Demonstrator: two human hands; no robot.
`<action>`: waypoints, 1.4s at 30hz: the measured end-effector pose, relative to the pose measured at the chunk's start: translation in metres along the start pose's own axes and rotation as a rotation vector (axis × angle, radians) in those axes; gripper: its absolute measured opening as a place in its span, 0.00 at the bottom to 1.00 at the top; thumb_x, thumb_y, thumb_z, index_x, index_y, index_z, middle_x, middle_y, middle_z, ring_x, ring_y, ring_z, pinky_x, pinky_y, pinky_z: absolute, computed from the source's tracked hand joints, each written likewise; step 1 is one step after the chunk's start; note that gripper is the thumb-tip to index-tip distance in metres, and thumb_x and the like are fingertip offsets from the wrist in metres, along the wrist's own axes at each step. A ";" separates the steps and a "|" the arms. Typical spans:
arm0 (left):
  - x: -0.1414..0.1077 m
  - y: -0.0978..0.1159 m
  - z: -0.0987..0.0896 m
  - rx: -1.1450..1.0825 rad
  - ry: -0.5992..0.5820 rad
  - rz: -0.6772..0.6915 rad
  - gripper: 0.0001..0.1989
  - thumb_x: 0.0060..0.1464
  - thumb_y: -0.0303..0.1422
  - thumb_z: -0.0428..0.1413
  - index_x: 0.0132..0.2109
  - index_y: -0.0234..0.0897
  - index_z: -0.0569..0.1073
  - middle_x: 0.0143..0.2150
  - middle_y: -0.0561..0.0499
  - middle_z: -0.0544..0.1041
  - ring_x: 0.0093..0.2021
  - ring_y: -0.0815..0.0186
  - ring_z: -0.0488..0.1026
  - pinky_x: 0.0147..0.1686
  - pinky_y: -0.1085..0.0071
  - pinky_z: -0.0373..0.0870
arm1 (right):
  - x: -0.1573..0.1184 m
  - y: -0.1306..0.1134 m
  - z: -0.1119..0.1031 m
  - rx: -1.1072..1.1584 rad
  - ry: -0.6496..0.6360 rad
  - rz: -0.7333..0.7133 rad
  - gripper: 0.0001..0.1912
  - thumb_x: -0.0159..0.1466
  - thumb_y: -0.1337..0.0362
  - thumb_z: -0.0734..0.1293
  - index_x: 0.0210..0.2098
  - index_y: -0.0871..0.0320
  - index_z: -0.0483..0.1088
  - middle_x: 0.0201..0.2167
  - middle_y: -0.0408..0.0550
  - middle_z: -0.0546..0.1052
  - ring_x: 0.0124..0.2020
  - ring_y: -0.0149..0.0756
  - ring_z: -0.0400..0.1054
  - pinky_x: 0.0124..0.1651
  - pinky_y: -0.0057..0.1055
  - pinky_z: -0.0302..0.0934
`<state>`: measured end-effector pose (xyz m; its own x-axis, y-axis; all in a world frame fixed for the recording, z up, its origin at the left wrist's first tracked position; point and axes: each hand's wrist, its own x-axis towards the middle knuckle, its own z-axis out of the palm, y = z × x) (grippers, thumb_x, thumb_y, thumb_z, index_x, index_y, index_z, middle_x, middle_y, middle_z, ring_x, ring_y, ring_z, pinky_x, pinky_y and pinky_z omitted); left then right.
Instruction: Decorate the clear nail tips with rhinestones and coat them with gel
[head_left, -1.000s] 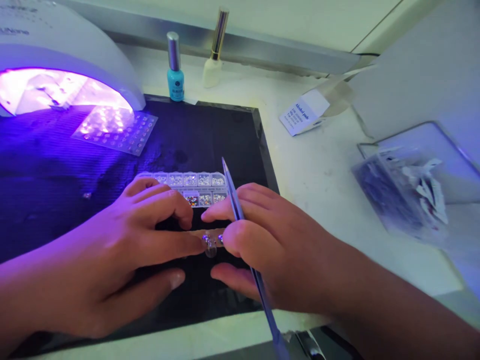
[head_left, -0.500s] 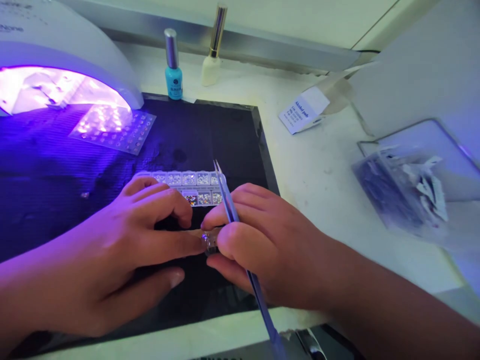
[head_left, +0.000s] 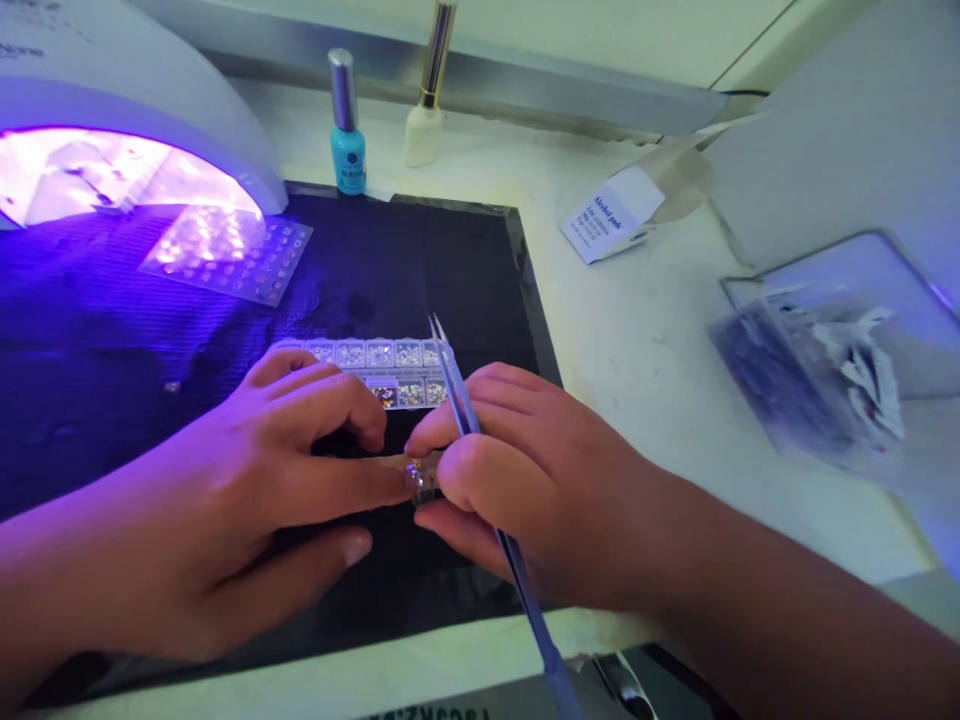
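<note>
My left hand (head_left: 247, 470) rests on a black mat (head_left: 465, 270) with its fingers curled and one finger stretched to the right. That fingertip carries a nail studded with sparkling rhinestones (head_left: 417, 476), partly hidden by my right hand (head_left: 540, 490). My right hand grips slim steel tweezers (head_left: 466, 412), their points sticking up beyond my knuckles toward the far side of the mat. A compartmented rhinestone case (head_left: 379, 365) lies just past both hands, its nearer row partly covered.
A glowing UV nail lamp (head_left: 127, 170) and a sheet of gems (head_left: 232, 262) sit at the left. A teal polish bottle (head_left: 348, 125) and a gold-capped bottle (head_left: 425, 100) stand behind the mat. Alcohol pads (head_left: 611, 215) and a plastic bag of white pieces (head_left: 810, 375) lie to the right.
My right hand has closed in over the studded nail and hides more of it. The tweezers' points have shifted slightly left, and the whole view has dipped a little.
</note>
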<state>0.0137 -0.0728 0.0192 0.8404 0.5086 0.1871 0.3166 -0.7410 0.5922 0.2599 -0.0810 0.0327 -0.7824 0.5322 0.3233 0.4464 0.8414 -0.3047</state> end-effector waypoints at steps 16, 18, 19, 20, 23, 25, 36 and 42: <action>-0.001 0.000 0.000 0.005 0.024 0.002 0.14 0.65 0.29 0.51 0.53 0.46 0.76 0.46 0.48 0.70 0.44 0.59 0.65 0.48 0.56 0.62 | -0.001 -0.001 0.001 0.032 0.003 0.011 0.09 0.64 0.75 0.61 0.33 0.55 0.58 0.33 0.48 0.78 0.35 0.37 0.73 0.43 0.36 0.64; -0.001 0.000 -0.001 -0.003 0.030 0.000 0.15 0.65 0.29 0.51 0.54 0.46 0.76 0.46 0.48 0.70 0.45 0.59 0.65 0.49 0.56 0.62 | -0.001 0.000 0.001 0.031 0.001 0.015 0.09 0.64 0.75 0.62 0.33 0.55 0.58 0.33 0.48 0.78 0.36 0.37 0.73 0.44 0.36 0.65; -0.001 0.000 -0.001 -0.007 0.030 -0.003 0.15 0.65 0.29 0.51 0.54 0.46 0.76 0.46 0.48 0.71 0.45 0.59 0.66 0.50 0.56 0.62 | -0.001 0.000 0.001 0.030 -0.002 0.016 0.09 0.64 0.74 0.62 0.33 0.55 0.58 0.33 0.48 0.78 0.35 0.37 0.73 0.44 0.36 0.65; -0.002 0.000 -0.001 -0.010 0.028 -0.006 0.15 0.65 0.29 0.51 0.55 0.47 0.76 0.46 0.48 0.71 0.45 0.58 0.66 0.50 0.56 0.62 | -0.001 0.000 0.000 0.031 -0.002 0.015 0.09 0.64 0.74 0.62 0.33 0.55 0.58 0.33 0.48 0.79 0.35 0.37 0.72 0.43 0.36 0.65; -0.002 0.000 -0.001 -0.017 0.023 -0.012 0.15 0.64 0.29 0.51 0.54 0.48 0.76 0.46 0.48 0.71 0.46 0.57 0.66 0.50 0.57 0.63 | -0.002 0.001 0.000 0.031 0.006 -0.001 0.09 0.65 0.74 0.62 0.33 0.56 0.59 0.33 0.48 0.79 0.35 0.36 0.72 0.42 0.36 0.65; -0.002 0.000 0.000 -0.020 0.022 -0.014 0.15 0.65 0.30 0.51 0.54 0.48 0.76 0.46 0.48 0.70 0.46 0.57 0.65 0.50 0.57 0.63 | -0.002 0.001 0.000 0.033 0.009 -0.005 0.09 0.64 0.74 0.62 0.33 0.55 0.59 0.33 0.48 0.79 0.35 0.37 0.73 0.42 0.36 0.65; 0.000 -0.005 -0.003 0.030 -0.025 0.058 0.15 0.61 0.30 0.54 0.54 0.47 0.75 0.48 0.47 0.70 0.46 0.56 0.64 0.48 0.58 0.61 | -0.001 0.002 0.001 0.045 0.001 -0.010 0.09 0.64 0.75 0.63 0.32 0.57 0.59 0.32 0.48 0.79 0.34 0.38 0.73 0.41 0.37 0.66; 0.000 -0.008 -0.004 0.048 -0.028 0.066 0.15 0.62 0.29 0.54 0.54 0.46 0.75 0.48 0.47 0.70 0.46 0.56 0.65 0.48 0.58 0.62 | 0.000 0.002 0.002 0.056 0.005 -0.009 0.10 0.64 0.75 0.64 0.32 0.56 0.59 0.32 0.47 0.78 0.33 0.37 0.72 0.41 0.36 0.65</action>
<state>0.0093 -0.0653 0.0181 0.8720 0.4458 0.2023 0.2801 -0.7932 0.5407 0.2604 -0.0797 0.0307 -0.7840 0.5251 0.3312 0.4142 0.8398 -0.3509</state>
